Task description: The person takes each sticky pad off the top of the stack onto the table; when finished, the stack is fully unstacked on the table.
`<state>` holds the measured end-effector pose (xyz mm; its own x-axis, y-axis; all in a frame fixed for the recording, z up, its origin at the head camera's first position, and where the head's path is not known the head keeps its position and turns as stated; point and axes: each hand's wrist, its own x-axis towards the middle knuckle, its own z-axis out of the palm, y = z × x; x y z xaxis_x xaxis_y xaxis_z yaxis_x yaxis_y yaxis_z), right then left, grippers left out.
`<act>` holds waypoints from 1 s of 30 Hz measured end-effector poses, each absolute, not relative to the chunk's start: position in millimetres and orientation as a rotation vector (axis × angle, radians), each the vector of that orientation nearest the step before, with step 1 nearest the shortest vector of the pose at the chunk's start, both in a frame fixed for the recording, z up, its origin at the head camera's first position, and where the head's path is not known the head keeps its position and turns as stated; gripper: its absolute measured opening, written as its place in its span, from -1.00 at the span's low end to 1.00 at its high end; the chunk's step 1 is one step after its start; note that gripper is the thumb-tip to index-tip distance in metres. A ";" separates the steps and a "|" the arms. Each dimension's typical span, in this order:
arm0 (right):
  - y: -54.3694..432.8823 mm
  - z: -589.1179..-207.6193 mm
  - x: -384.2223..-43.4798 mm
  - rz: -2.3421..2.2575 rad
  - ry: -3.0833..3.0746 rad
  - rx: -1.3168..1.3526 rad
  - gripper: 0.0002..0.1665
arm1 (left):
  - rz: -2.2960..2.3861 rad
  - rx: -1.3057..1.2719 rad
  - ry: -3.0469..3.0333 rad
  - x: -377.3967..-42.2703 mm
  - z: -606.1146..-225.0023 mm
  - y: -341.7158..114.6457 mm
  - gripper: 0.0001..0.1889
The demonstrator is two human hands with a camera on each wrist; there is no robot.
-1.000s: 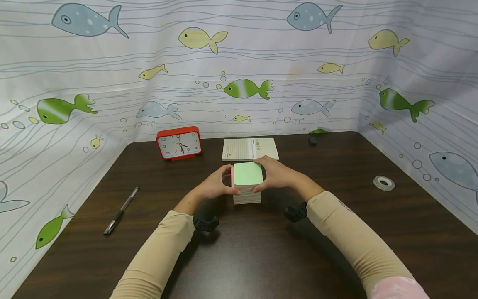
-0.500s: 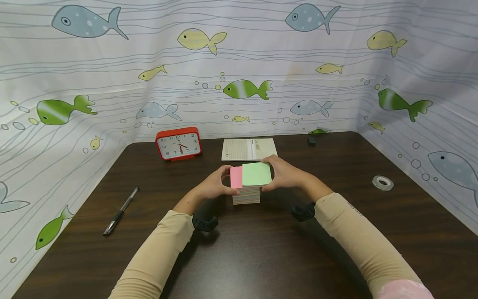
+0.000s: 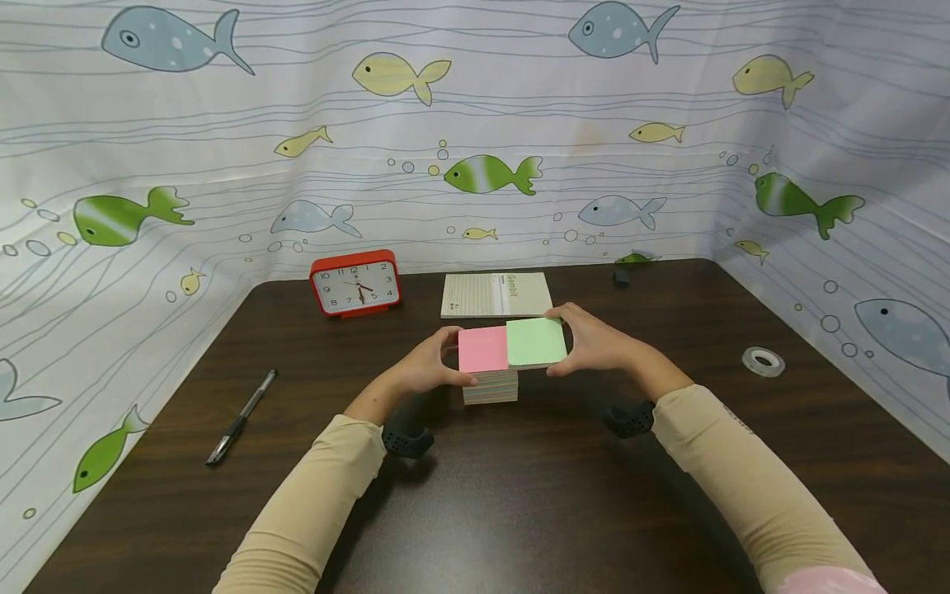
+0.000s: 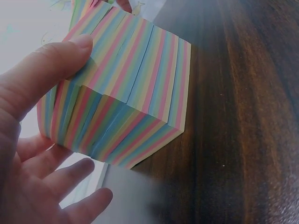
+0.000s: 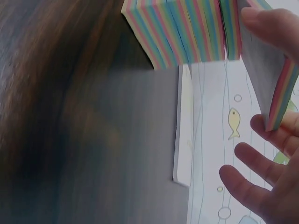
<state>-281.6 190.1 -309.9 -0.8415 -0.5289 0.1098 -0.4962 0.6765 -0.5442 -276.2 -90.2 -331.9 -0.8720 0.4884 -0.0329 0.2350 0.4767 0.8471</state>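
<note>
A stack of sticky note pads point(image 4: 135, 70), striped in pastel colours along its sides, stands on the dark table with a pink sheet point(image 3: 482, 349) on top. My left hand point(image 3: 429, 361) grips the upper part of the stack from its left, thumb on the front side and a finger behind. My right hand point(image 3: 594, 340) pinches a single sticky note pad with a green top point(image 3: 536, 342) between thumb and fingers. That pad juts out to the right of the stack, its left edge at the pink sheet's right edge. Its grey underside point(image 5: 264, 70) shows in the right wrist view.
Behind the stack lies a notebook point(image 3: 496, 295). A red clock point(image 3: 355, 285) stands at the back left, and a pen point(image 3: 242, 418) lies on the left. On the right is a roll of tape point(image 3: 763, 361); a small black object point(image 3: 621, 278) sits at the back.
My right hand has moved right, sliding the green-topped pad off the stack and uncovering the pink sheet beneath. My left hand has stayed in place on the stack.
</note>
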 end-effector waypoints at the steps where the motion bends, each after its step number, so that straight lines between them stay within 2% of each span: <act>1: 193.0 -310.2 -281.7 -0.901 2.824 -0.860 0.03 | 1.347 0.618 2.452 -273.2 -328.1 -89.7 -0.14; 8: 205.5 -312.9 -279.2 -0.924 2.817 -0.862 -0.02 | 1.338 0.599 2.443 -260.6 -312.7 -87.1 -0.18; 30: 208.3 -340.3 -287.4 -0.693 2.807 -0.866 -0.08 | 1.340 0.614 2.436 -261.9 -314.6 -87.2 -0.17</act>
